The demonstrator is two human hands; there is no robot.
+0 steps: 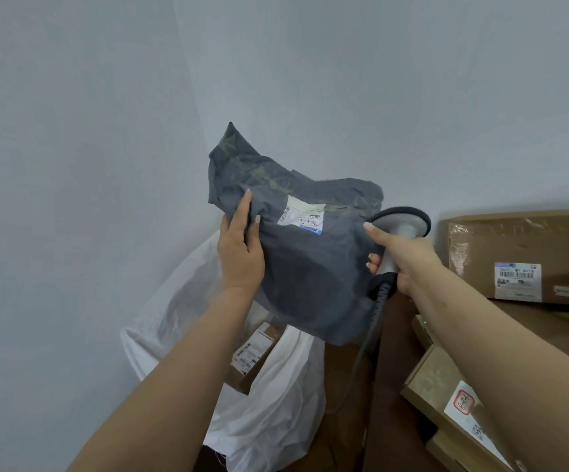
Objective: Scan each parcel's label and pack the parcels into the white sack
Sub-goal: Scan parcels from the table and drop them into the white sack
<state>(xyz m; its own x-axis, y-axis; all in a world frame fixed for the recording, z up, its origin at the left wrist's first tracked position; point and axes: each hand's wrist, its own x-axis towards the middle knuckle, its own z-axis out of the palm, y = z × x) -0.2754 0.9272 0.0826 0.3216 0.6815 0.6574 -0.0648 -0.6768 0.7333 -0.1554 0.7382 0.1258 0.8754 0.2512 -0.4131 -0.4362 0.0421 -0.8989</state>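
White sack (276, 403) holds a cardboard box (252, 356); left hand (240, 247) grips grey parcel (303, 267), right hand (402, 257) grips scanner (402, 226)

Both bare forearms reach up from the bottom of the frame toward its middle. The left arm rises from the lower left; its left hand (240, 247) sits just left of centre, back toward the camera, fingers (245, 207) straight and pointing up, flat against the front of the grey bag (310, 277) at its left edge. The right arm comes in from the lower right. The right hand (400, 257), right of centre, grips the scanner (399, 226) by its handle, forefinger stretched along the neck, other fingers curled round.
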